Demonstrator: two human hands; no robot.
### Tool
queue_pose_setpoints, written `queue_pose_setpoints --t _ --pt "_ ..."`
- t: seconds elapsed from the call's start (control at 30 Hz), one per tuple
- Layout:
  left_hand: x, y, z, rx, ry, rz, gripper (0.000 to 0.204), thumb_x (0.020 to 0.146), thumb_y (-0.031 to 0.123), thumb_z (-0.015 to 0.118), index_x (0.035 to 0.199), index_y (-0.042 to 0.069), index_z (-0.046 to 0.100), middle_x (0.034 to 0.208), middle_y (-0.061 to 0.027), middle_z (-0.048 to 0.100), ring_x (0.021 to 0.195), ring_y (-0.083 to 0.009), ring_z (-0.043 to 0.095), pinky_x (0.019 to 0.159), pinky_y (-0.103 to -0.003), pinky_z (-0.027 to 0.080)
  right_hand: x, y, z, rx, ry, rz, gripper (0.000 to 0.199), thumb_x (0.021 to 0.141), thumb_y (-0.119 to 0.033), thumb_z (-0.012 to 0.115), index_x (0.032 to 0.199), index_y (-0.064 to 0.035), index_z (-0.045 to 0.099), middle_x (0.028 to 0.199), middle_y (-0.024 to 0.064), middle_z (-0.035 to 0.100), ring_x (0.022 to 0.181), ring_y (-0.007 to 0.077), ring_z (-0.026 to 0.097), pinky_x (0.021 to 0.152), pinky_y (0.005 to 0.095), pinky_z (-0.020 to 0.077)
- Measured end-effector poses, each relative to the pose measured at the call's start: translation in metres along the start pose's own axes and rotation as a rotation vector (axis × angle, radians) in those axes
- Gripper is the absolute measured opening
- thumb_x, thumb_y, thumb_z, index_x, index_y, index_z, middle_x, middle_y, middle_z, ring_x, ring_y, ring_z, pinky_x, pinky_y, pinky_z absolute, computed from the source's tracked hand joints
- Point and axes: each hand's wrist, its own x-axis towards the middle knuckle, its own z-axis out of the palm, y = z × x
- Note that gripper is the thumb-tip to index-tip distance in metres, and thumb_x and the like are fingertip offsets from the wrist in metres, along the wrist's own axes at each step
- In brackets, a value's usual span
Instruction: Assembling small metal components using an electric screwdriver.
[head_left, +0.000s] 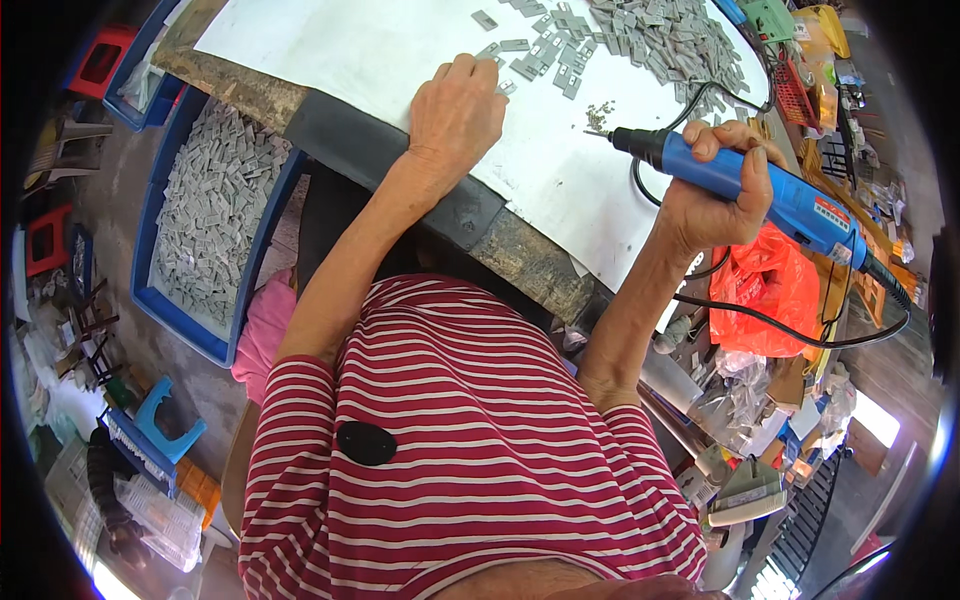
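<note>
My right hand (725,185) is wrapped round a blue electric screwdriver (790,200) with a black nose. Its thin bit points left, and the tip is beside a little pile of small brass-coloured screws (600,115) on the white table top (560,190). My left hand (460,112) rests on the table with its fingers curled down. Its fingertips are hidden from above, so what they hold, if anything, does not show. A small grey plate lies right by its knuckles, and many loose grey plates (560,50) are spread just beyond it.
A denser heap of grey plates (660,40) covers the far right of the table. On the left, a blue tray (240,300) is full of similar pieces. The screwdriver's black cable (800,340) loops down past a red plastic bag (765,290). A blue stool (165,425) stands at lower left.
</note>
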Motion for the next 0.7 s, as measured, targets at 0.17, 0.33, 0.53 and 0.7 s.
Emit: queue_pose_setpoints --t 0.17,0.33,0.53,0.7 --pt "-0.006 0.0 -0.009 -0.076 -0.157 0.087 0.015 0.073 0.011 0.061 0.082 0.002 0.055 0.078 -0.0115 0.053 0.076 -0.0273 0.054 0.067 -0.036 0.043 -0.002 0.0 0.001 -0.088 -0.02 0.015 0.012 0.076 -0.014 0.051 0.086 -0.0077 0.05 0.073 0.0135 0.057 0.056 0.0201 0.05 0.063 0.0401 0.0404" --pt "-0.01 -0.001 0.0 -0.203 -0.077 0.13 0.013 0.072 0.008 0.059 0.082 0.001 0.055 0.078 -0.0122 0.053 0.076 -0.0277 0.052 0.068 -0.036 0.042 -0.004 0.005 0.005 -0.112 -0.058 0.048 0.013 0.076 -0.013 0.051 0.088 -0.008 0.05 0.073 0.0136 0.057 0.056 0.0204 0.05 0.062 0.0398 0.0412" --pt "-0.01 -0.005 0.005 -0.313 -0.055 0.168 0.011 0.071 0.006 0.058 0.08 0.001 0.055 0.077 -0.0121 0.052 0.074 -0.0277 0.051 0.068 -0.036 0.042 -0.008 0.016 0.027 -0.101 -0.06 0.011 0.014 0.073 -0.002 0.052 0.086 0.0003 0.047 0.067 0.0159 0.055 0.049 0.0201 0.051 0.051 0.0374 0.0464" --pt "-0.012 -0.007 0.006 -0.342 -0.048 0.133 0.01 0.071 0.005 0.058 0.08 0.002 0.055 0.076 -0.0113 0.052 0.074 -0.0271 0.051 0.068 -0.036 0.042 -0.006 0.03 0.042 -0.125 -0.097 0.045 0.01 0.07 0.001 0.056 0.078 0.0043 0.05 0.065 0.0159 0.056 0.048 0.0197 0.053 0.05 0.0342 0.0478"
